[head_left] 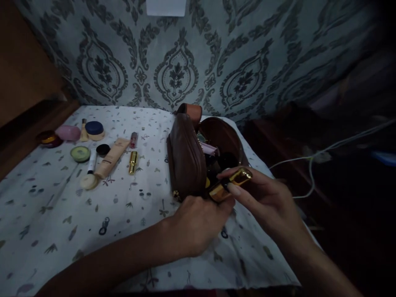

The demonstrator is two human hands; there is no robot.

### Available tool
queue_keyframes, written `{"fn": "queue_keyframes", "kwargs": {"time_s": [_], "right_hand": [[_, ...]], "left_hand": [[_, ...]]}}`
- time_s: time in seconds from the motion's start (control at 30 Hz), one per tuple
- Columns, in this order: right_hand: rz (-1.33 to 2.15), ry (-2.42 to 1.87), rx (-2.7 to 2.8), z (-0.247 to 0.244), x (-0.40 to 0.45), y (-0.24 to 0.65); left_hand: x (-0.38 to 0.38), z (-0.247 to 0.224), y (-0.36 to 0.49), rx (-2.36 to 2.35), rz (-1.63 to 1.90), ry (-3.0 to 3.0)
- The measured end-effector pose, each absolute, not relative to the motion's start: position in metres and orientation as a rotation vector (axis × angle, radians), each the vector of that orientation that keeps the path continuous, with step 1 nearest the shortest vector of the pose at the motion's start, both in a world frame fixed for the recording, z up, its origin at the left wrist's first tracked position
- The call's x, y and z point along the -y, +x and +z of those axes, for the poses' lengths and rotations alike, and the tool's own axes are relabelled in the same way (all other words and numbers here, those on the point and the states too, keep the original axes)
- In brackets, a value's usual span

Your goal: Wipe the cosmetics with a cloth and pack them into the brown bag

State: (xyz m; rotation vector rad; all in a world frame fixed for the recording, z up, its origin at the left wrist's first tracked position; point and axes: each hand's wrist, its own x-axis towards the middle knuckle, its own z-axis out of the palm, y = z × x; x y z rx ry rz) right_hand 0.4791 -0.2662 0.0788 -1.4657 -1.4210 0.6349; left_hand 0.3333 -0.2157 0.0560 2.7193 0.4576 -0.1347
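Note:
My right hand (pixel 272 202) pinches a shiny gold lipstick tube (pixel 243 176) between thumb and fingers, just above the near end of a brown bag (pixel 187 159). The bag lies unzipped on the cloth, its flap (pixel 221 132) folded out to the right. Inside, a pale pink item (pixel 208 148) and several dark things show, too dim to name. My left hand (pixel 198 225) is closed at the bag's near edge, knuckles up, with most of its fingertips hidden. The lower end of the lipstick tube comes close to the left hand; whether they touch I cannot tell.
Left of the bag lie another gold lipstick (pixel 133 162), a small lip gloss (pixel 133 140), a beige squeeze tube (pixel 113 158), a green round jar (pixel 80 153) and a navy-lidded jar (pixel 94 129). A patterned wall stands behind. White cables (pixel 337 145) hang beyond the right edge.

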Motion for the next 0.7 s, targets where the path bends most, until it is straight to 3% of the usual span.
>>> {"fn": "queue_keyframes", "kwargs": {"time_s": [0.2,0.33,0.7], "right_hand": [[0.797,-1.458,1.490,0.077,0.275,0.479],[0.752,-1.435,1.417,0.080,0.277,0.484],[0.072,-1.870,1.835,0.123,0.267,0.523]], "left_hand": [[0.215,0.064,0.332,-0.419,-0.273,2.727],[0.217,0.061,0.332,-0.484,-0.184,2.752],[0.219,0.056,0.334,-0.525,-0.148,2.844]]}}
